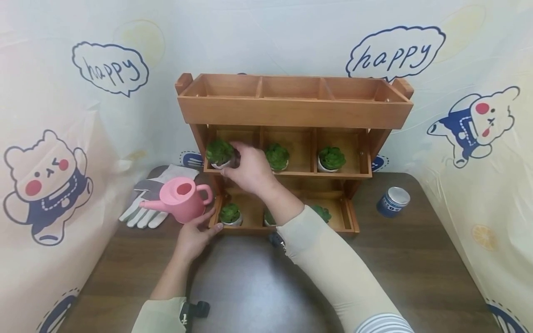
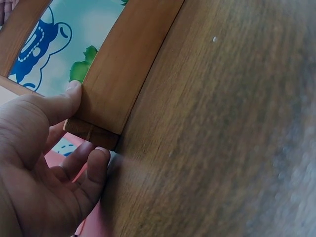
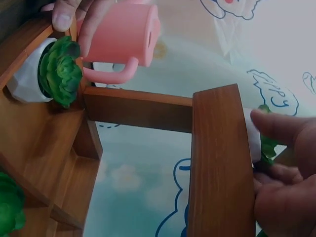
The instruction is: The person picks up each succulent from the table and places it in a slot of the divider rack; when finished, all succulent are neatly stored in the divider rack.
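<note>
A three-tier wooden plant shelf (image 1: pixel 294 114) stands at the back of the table, each tier split into compartments. My right hand (image 1: pixel 251 170) grips a small potted succulent (image 1: pixel 219 152) at the left of the middle tier, thumb and fingers around its white pot (image 3: pixel 253 134). Down at the bottom tier's left front corner, my left hand (image 2: pixel 42 148) holds the wood, thumb on the front board (image 2: pixel 118 74) and fingers around the end. More succulents sit in the middle tier (image 1: pixel 331 158) and the bottom tier (image 1: pixel 230 213); my right arm partly hides some.
Left of the shelf, a pink watering can (image 1: pixel 183 203) stands by my left hand, with grey-white gloves (image 1: pixel 143 212) behind it. A blue-and-white tin (image 1: pixel 393 202) is on the table's right. Patterned cloth (image 1: pixel 266 37) hangs behind and at both sides.
</note>
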Demonstrator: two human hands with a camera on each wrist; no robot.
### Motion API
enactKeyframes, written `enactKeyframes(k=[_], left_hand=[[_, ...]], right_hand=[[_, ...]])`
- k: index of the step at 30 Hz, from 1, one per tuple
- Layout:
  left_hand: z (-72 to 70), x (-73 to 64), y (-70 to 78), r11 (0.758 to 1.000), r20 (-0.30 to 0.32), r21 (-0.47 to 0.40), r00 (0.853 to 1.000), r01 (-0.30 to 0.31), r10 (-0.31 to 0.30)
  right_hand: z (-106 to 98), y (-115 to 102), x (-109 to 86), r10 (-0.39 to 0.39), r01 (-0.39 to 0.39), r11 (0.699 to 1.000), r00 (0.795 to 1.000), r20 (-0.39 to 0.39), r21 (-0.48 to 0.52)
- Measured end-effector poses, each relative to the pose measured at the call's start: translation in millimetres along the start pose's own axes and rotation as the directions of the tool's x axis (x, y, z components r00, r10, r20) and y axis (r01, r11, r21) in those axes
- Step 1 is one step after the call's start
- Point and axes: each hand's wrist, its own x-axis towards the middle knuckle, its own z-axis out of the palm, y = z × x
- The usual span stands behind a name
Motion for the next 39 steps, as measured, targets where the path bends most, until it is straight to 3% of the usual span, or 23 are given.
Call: enactKeyframes(k=[6, 15, 25, 39], left_hand=[[-1.0, 0.1, -0.5, 1.0, 0.0, -0.002, 1.0, 0.005, -0.005], [0.0, -1.2, -0.9, 1.0, 0.002, -0.013, 1.0, 0.014, -0.014], [-0.4, -0.8, -1.6, 1.0, -0.002, -0.006, 1.0, 0.0, 0.0], [-0.1, -2.4, 1.2, 1.0, -0.001, -0.009, 1.0, 0.013, -0.013]], right_hand=[[-1, 3, -2.9, 0.0, -0.001, 0.999, 0.999, 0.042, 0.035], [2, 7, -6.9, 0.005, -0.007, 0.992, 1.0, 0.018, 0.123], [3, 8, -8.2, 0.008, -0.004, 0.992, 0.999, -0.032, 0.127], [1, 9, -12.4, -0.024, 0.024, 0.989, 1.0, -0.003, 0.147]])
